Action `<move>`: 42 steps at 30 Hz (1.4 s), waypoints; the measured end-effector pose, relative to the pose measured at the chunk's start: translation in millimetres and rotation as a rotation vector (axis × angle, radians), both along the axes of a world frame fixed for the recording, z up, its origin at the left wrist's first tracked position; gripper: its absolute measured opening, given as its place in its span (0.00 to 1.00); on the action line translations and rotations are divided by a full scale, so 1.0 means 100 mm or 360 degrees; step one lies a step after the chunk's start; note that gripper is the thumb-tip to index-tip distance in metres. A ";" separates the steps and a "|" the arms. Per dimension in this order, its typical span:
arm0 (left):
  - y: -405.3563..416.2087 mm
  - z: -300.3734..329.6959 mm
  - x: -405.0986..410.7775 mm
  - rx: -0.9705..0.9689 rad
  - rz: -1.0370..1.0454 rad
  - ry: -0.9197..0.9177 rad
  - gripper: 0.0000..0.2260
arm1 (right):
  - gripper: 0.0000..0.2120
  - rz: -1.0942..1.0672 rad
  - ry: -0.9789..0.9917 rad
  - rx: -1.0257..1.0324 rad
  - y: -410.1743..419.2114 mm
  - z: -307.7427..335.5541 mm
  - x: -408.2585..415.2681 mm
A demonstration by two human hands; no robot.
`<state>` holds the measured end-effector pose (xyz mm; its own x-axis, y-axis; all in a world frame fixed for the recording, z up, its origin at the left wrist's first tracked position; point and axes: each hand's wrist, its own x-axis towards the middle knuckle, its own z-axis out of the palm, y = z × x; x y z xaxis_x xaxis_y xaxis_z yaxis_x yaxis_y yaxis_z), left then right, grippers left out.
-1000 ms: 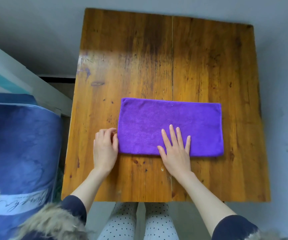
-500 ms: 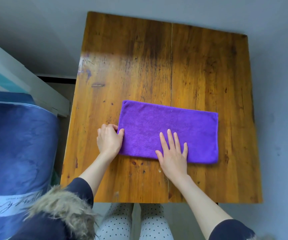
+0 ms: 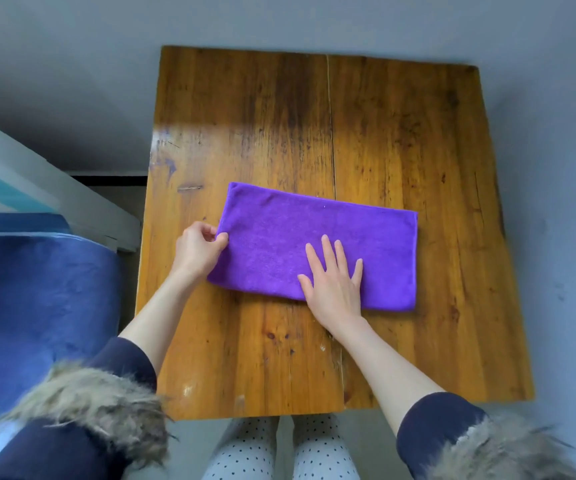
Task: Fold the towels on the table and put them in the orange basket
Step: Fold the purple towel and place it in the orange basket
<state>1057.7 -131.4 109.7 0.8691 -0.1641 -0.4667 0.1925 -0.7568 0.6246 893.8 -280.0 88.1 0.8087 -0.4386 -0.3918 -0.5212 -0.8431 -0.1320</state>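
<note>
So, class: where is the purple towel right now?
The towel lies flat on the table's near half, left hand pinching its left edge, right hand flat on it.

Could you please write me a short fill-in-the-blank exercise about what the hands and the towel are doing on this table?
1. The towel on the wooden table is ____ in colour.
2. The right hand lies ____ on the towel, fingers straight.
3. The left hand pinches the towel's ____ edge.

Missing words: purple; flat; left
</note>
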 end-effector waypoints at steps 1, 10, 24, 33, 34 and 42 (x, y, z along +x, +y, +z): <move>0.02 0.01 0.04 -0.0034 0.0046 0.0080 0.05 | 0.28 -0.0031 -0.0009 -0.0001 0.02 0.00 -0.01; -0.02 0.25 0.04 -0.0254 0.0297 0.0729 0.18 | 0.32 -0.0281 0.0149 0.0028 -0.06 0.02 -0.40; -0.79 0.87 -0.38 -0.0450 0.0040 0.0493 0.08 | 0.22 -0.0390 -0.0242 0.0907 -0.57 0.32 -0.57; -1.88 0.58 -1.07 -0.0220 -0.0351 0.0513 0.11 | 0.14 -0.1036 -0.0572 0.1234 -0.99 0.30 -1.07; -1.93 0.50 -1.11 -0.0171 -0.0344 0.0557 0.12 | 0.14 -0.1035 -0.0567 0.1245 -1.03 0.28 -1.09; -2.18 0.26 -1.40 -0.0064 -0.0434 0.0302 0.12 | 0.14 -0.1102 -0.0545 0.1348 -1.12 0.12 -1.26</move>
<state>917.8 -349.2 136.1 0.6889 -0.4002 -0.6044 0.1019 -0.7720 0.6274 768.0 -392.3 99.8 0.6176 -0.5316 -0.5796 -0.6661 0.0383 -0.7449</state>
